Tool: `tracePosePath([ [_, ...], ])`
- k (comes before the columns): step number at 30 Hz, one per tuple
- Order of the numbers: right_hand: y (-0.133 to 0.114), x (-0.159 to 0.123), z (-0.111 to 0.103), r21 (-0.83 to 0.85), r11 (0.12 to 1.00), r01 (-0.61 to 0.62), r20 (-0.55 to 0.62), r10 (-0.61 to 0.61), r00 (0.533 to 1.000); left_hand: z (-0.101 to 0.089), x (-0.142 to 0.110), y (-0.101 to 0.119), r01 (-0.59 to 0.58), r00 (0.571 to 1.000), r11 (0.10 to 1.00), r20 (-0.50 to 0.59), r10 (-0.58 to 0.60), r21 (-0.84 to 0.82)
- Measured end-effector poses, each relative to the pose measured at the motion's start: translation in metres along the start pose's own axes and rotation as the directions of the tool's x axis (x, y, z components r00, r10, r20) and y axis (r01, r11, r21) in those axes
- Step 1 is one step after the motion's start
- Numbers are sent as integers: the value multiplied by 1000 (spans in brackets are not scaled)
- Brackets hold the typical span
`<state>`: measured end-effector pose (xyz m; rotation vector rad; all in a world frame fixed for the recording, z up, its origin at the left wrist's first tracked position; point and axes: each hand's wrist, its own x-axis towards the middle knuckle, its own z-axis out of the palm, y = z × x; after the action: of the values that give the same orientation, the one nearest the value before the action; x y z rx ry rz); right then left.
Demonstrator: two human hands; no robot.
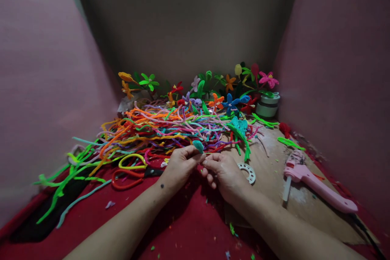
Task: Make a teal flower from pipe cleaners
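Left hand [183,165]: fingertips pinched shut on teal petal [198,146], apparently steadying it
Right hand [224,172]: thumb and finger nearly closed beside it (grip unclear)

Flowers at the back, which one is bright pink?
The open pink flower farthest right, above the white container. Its petals are bright pink; the green flower and blue flower are farther left.
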<state>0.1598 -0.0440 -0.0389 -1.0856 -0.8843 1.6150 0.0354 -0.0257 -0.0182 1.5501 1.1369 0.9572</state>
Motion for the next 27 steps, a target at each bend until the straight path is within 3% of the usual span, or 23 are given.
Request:
tracePosePath([
  [3, 0, 0, 0, -18, 1000, -8, 6, 8, 1000, 1, -1, 2, -92, 995, 991, -30, 95, 95],
  [5, 0, 1, 0, -19, 1000, -5, 15, 6, 1000, 0, -2, 1, -92, 995, 991, -31, 95, 99],
  [10, 0, 1, 1, 14, 1000, -3, 49, 2, 999, -2, 1, -4, 59, 998, 994, 39, -56, -89],
  [17, 0, 1, 0, 27, 1000, -5, 66, 3, 998, -2, 3, -12, 157, 988, 953, 46, -150, -258],
  [27, 3, 0, 0, 17, 1000, -6, 129, 3, 992, 0, 2, -13, 132, 991, 888, 27, -134, -441],
])
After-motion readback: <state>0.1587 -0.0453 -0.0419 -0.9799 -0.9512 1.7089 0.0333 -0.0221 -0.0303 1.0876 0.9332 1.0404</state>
